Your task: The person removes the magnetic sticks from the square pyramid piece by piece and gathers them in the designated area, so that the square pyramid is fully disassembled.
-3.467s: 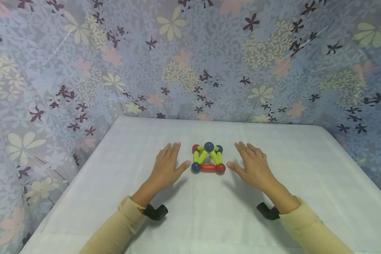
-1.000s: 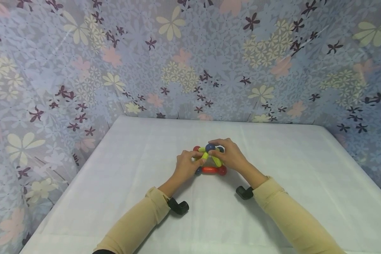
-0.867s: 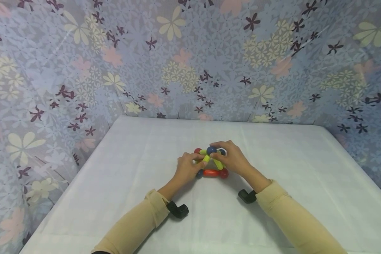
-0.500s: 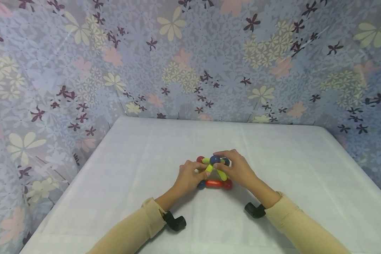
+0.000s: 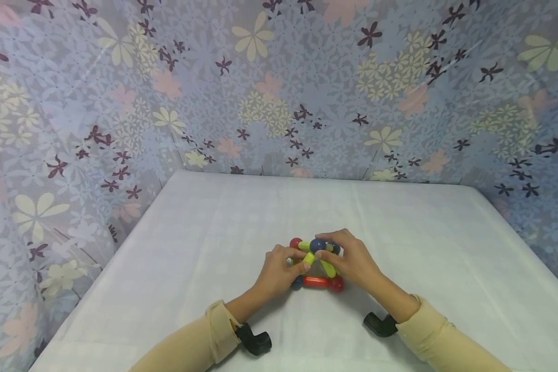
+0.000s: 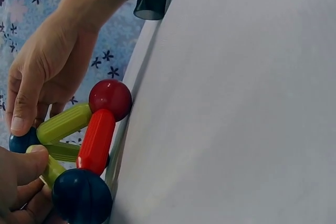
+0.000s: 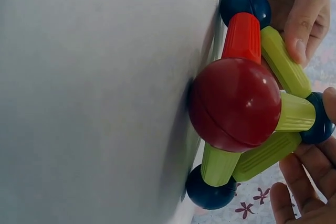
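A pyramid of magnetic sticks and balls stands on the white table. At its peak sits a blue ball, which my right hand pinches between thumb and fingers. My left hand pinches a sloping yellow-green stick on the left side. Along the front of the base a red stick joins a red ball on the right to a blue ball on the left. Another red ball marks the back left corner, and a blue ball the back right. My left hand partly hides the left side.
White cloth covers the table on all sides of the pyramid. Behind and to the left hangs a flowered curtain. A black wrist mount projects from the left cuff, and another black mount from the right.
Both hands lay flat beside the pyramid at first, then took hold of it. Since then the pyramid has come towards me and slightly right, held in both hands.
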The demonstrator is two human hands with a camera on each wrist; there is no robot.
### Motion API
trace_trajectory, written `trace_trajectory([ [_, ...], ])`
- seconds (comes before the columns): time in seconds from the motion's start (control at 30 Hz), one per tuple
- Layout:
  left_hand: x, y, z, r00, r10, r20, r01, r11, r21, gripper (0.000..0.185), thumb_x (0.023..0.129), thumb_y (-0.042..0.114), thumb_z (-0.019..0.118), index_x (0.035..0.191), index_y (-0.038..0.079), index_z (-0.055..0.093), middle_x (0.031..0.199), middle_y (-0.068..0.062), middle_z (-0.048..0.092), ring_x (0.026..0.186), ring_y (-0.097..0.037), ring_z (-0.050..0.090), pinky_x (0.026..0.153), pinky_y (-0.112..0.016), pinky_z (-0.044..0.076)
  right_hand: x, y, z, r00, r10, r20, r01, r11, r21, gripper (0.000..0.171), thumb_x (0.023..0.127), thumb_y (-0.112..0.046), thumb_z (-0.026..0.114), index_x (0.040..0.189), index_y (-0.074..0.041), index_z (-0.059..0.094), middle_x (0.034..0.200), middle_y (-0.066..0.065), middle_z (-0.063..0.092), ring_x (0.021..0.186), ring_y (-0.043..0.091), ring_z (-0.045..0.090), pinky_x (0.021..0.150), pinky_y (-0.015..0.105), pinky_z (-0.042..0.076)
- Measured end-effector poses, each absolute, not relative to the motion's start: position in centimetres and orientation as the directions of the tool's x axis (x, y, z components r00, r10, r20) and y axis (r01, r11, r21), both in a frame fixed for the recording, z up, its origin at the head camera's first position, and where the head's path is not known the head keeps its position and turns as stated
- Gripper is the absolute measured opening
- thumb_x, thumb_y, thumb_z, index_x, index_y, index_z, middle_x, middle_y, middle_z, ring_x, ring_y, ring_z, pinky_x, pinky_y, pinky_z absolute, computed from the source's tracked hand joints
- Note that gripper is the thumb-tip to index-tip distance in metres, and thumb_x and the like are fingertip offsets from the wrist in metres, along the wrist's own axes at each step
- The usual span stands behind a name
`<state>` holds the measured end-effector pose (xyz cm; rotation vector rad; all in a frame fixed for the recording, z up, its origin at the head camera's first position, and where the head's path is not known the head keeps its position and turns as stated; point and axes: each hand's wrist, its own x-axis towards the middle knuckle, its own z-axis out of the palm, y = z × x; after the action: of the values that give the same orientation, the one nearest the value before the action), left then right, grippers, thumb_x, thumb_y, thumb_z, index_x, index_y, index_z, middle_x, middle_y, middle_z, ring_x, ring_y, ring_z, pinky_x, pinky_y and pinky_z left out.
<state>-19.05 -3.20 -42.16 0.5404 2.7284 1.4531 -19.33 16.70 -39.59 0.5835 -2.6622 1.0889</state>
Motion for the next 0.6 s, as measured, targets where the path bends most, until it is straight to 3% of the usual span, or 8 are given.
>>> trace_trajectory([
  [0.2, -18.8, -3.2, -42.3, -0.940, 0.276, 0.202, 0.315, 0.468, 0.826, 0.021, 0.084, 0.022, 0.070, 0.102, 0.011, 0.071, 0.097, -0.003, 0.068, 0.096, -0.018, 0.052, 0.080, -0.033, 0.038, -19.4, 16.9, -39.7, -0.905, -0.263, 0.336, -0.423, 0.648, -0.633, 0.039, 0.081, -0.028, 0.072, 0.117, -0.014, 0.065, 0.108, 0.008, 0.064, 0.104, 0.028, 0.063, 0.083, 0.046, 0.051],
  [0.6, -17.4, -4.7, -42.3, -0.948, 0.216, 0.233, 0.307, 0.440, 0.844, 0.025, 0.082, 0.021, 0.071, 0.105, 0.015, 0.067, 0.101, -0.002, 0.071, 0.105, -0.019, 0.056, 0.094, -0.044, 0.040, -19.4, 17.1, -39.7, -0.927, -0.246, 0.284, -0.375, 0.656, -0.655, 0.041, 0.081, -0.028, 0.072, 0.120, -0.015, 0.064, 0.111, 0.009, 0.063, 0.109, 0.032, 0.060, 0.091, 0.052, 0.048],
])
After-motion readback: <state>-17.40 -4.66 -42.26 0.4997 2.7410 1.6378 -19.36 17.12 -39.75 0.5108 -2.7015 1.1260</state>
